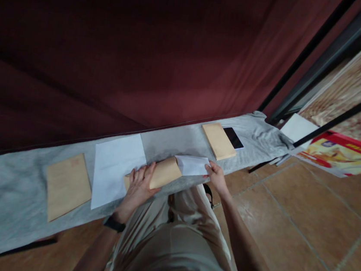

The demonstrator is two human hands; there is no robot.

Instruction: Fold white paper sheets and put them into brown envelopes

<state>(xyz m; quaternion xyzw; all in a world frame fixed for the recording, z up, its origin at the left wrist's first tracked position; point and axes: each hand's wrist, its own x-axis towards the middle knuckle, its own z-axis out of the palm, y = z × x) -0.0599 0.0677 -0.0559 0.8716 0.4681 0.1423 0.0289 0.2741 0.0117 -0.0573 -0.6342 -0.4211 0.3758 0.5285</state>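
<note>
On grey cloth (5, 189), L hand (138, 187) flat on brown envelope (163, 173), R hand (216, 176) pinching white paper (192, 165).

A brown envelope (163, 173) is being pressed flat under the left hand (138, 187), while folded white paper (193, 165) at its mouth is being pinched by the right hand (216, 176). Just beyond the left hand, a white sheet (114, 167) is lying on grey cloth (6, 202).
</note>
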